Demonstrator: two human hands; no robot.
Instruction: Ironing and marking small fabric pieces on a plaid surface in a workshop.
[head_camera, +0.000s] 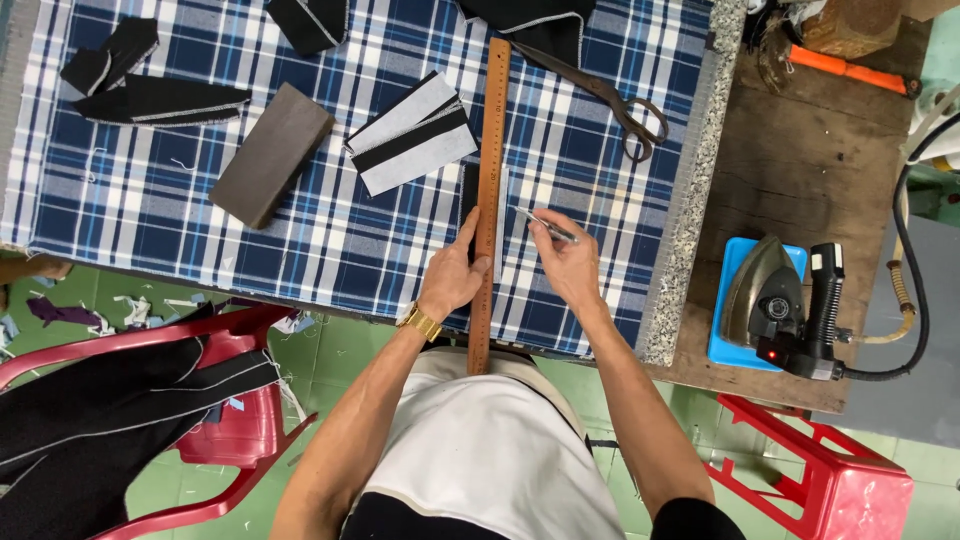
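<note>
Pressed flat by the left hand (452, 275), a wooden ruler (487, 200) is held over a dark fabric strip (470, 205) on the plaid cloth (300, 220); a marking tool (547, 228) is pinched in the right hand (570, 262), and marking seems barely begun.

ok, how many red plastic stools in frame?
2: one stool lower left with dark fabric draped over it, another stool lower right under the iron's bench. Others may sit beyond the frame.
</note>
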